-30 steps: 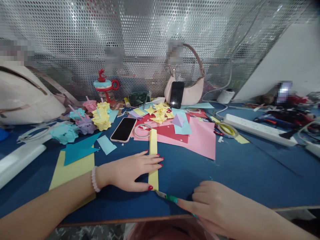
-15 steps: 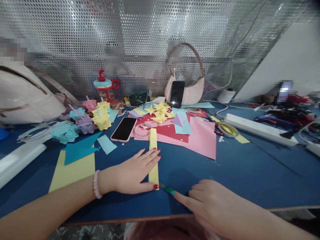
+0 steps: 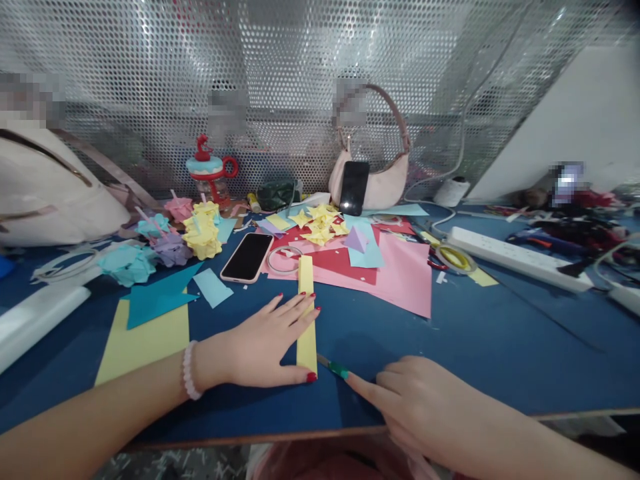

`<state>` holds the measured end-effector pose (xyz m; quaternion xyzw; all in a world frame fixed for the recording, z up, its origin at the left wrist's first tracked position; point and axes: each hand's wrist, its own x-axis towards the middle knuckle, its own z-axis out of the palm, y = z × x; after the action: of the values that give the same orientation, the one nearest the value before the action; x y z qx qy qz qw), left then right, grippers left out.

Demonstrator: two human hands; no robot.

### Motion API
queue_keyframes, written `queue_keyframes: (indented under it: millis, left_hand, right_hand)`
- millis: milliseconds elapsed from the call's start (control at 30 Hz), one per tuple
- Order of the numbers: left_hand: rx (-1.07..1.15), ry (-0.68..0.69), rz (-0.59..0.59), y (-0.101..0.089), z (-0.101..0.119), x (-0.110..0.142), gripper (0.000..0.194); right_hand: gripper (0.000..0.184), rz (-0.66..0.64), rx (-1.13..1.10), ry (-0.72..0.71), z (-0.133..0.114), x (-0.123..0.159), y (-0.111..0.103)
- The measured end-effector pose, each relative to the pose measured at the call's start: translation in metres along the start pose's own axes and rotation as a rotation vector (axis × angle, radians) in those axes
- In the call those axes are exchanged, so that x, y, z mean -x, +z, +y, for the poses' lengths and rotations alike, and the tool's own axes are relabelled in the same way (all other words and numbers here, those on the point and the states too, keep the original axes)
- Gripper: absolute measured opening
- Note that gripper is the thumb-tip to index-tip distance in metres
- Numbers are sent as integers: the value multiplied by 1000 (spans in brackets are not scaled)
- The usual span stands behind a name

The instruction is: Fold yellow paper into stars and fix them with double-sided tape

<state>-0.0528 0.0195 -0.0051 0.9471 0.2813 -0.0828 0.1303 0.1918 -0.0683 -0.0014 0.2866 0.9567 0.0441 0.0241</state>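
Tbh I see decent room between the pink paper [image 3: 407, 277] and right hand [image 3: 417, 400]; handbag [image 3: 387, 187] blocks the back, power strip [image 3: 520, 259] the right.

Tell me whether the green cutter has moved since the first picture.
Yes. The green cutter has moved away from the person, closer to the pink sheet, which lies where it did.

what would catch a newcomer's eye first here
Probably the left hand, spread flat over a yellow paper strip at front centre, with the right hand holding a green-handled blade near the strip's right edge. Next, the bright yellow folded stars farther back on the red and pink sheets. Then the red-handled cup at the back, left of centre.
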Motion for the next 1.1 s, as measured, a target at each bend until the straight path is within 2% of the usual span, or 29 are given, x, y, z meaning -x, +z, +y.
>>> queue_keyframes:
  millis: [233,567,833,1100]
  left_hand:
    - [5,-5,7,1,-1,0,85]
    - [9,-14,-7,-1,0,-1,85]
    - [-5,47,-11,-4,7,11,83]
    - [-75,-26,16,2,12,7,68]
  right_hand:
    - [43,8,19,14,13,-14,0]
    - [42,-10,-58,146,25,-26,2]
    - [42,-18,-112,104,13,-18,-10]
    - [44,-1,-109,116,-1,-12,-8]
